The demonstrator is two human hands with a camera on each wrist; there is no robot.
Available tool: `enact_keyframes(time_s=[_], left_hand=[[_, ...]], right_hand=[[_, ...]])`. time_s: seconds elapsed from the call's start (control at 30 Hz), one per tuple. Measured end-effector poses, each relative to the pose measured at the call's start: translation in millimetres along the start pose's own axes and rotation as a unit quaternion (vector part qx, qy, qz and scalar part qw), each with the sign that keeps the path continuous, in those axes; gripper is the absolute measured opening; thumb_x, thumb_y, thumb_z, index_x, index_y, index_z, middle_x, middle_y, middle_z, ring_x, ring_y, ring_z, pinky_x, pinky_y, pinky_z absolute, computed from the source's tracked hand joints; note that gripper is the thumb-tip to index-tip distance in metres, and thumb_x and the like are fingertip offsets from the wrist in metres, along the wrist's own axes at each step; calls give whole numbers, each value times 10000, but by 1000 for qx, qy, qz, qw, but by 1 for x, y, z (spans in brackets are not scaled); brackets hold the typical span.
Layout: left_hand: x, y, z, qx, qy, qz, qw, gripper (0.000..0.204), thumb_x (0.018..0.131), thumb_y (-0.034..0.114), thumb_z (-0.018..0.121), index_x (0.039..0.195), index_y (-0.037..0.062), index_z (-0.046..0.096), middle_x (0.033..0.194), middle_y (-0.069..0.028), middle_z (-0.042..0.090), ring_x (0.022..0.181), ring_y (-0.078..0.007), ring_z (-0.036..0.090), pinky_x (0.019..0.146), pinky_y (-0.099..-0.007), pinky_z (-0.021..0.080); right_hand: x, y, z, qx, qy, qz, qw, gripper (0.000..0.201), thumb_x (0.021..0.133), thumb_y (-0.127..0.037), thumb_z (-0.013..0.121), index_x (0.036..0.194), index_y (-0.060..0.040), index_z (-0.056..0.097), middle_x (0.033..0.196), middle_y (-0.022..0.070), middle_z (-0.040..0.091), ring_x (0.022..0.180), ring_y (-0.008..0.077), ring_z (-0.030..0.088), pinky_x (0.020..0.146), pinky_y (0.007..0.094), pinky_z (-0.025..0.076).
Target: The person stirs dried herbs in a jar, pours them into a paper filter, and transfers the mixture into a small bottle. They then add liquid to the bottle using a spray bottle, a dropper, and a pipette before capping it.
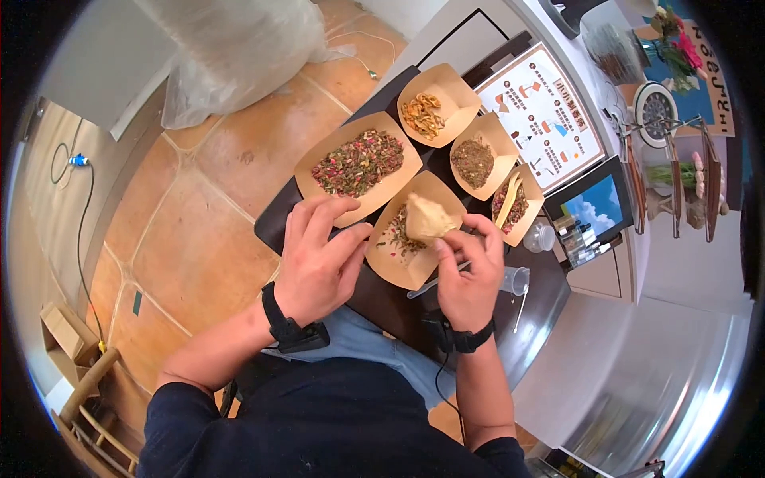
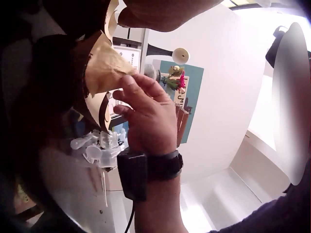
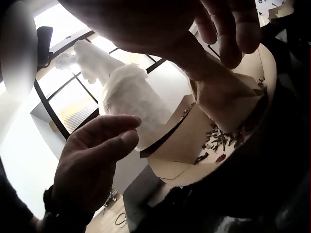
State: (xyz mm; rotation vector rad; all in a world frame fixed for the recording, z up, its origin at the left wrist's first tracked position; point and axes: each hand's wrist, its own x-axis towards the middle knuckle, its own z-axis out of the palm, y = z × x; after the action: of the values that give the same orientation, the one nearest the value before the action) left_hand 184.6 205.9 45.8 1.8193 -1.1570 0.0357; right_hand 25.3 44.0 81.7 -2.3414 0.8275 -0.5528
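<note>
My right hand (image 1: 470, 267) pinches the end of a small beige pouch (image 1: 429, 218), which hangs tilted over the nearest kraft paper tray (image 1: 406, 275). The left wrist view has the thumb and fingers closed on the gathered end of the pouch (image 2: 108, 68). Beneath it, dried herb bits (image 3: 223, 138) lie in the tray, partly hidden by the pouch. My left hand (image 1: 319, 255) hovers just left of this tray with loosely bent fingers and nothing in them. Its fingertips come close to a larger tray (image 1: 319, 155) of mixed dried petals and herbs.
Further trays hold orange dried pieces (image 1: 422, 114), brown crumbs (image 1: 473, 162) and a petal mix with yellow tongs (image 1: 510, 201). A clear plastic cup (image 1: 516, 280) stands at right. Behind are an instruction sheet (image 1: 542, 111) and a small screen (image 1: 594, 209).
</note>
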Motion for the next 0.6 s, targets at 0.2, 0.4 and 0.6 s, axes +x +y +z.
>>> enact_keyframes(time_s=[0.2,0.4,0.6], left_hand=[[-3,-9,4,7,-17,-1,1000,340,731,-71,703,1051,45,702,1282,-152,602,1216,-404,521,1013,-497,457],[-5,-11,5,7,-48,13,999,476,631,-116,618,1074,42,692,1305,-152,592,1262,-403,500,1046,-507,447],[-8,-18,10,17,-50,21,998,464,653,-138,613,1074,41,690,1300,-156,594,1261,-397,513,1039,-501,457]], right_hand=[[-1,11,-3,135,96,35,986,102,925,1,716,1013,27,672,1243,115,569,856,101,600,746,242,523],[1,14,-4,187,80,61,977,103,944,-14,711,1020,35,662,1212,100,562,872,88,587,750,242,519],[1,32,5,176,117,49,976,81,961,-6,691,1020,37,657,1237,100,571,867,98,614,745,239,535]])
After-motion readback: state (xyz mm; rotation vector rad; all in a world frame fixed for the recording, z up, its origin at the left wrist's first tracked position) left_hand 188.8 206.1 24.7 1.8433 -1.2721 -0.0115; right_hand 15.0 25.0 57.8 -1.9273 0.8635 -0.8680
